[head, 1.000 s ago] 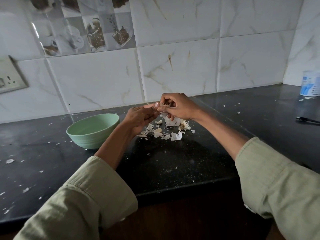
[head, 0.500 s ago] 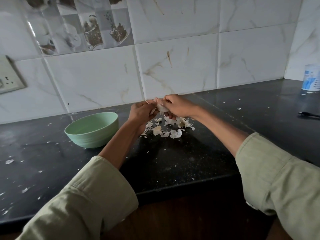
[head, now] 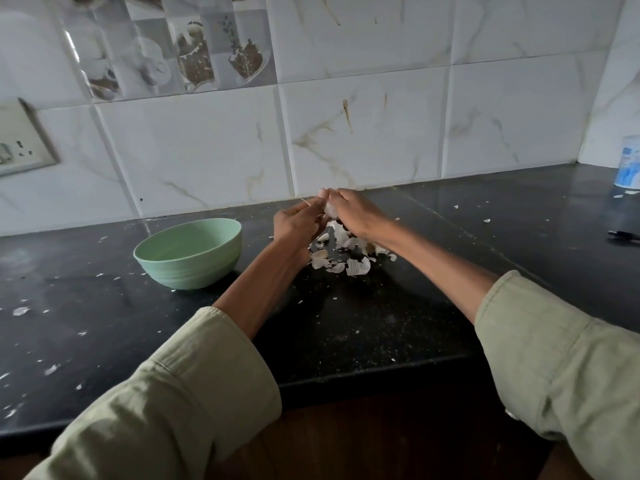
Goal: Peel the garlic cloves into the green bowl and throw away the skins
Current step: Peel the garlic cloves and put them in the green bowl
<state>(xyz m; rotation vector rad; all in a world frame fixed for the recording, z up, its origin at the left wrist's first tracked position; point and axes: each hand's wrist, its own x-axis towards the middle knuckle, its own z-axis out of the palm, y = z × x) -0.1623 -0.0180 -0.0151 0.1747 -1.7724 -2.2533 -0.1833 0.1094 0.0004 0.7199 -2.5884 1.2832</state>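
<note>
- The garlic [head: 329, 209] has been lifted a little higher above the skins [head: 346, 258].
- It is pinched by the left hand [head: 296, 225] and right hand [head: 356, 213].
- The green bowl [head: 188, 252] is seen left of the skins.

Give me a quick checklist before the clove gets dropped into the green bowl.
1. Clove held: ok, the garlic clove is pinched between the left hand and right hand.
2. Clove fully peeled: cannot tell, fingers cover most of it.
3. Green bowl upright, open and beside the left hand: ok.
4. Bowl contents: cannot tell, the inside is mostly hidden.
5. Skins cleared: not ok, the skin pile lies on the counter.
</note>
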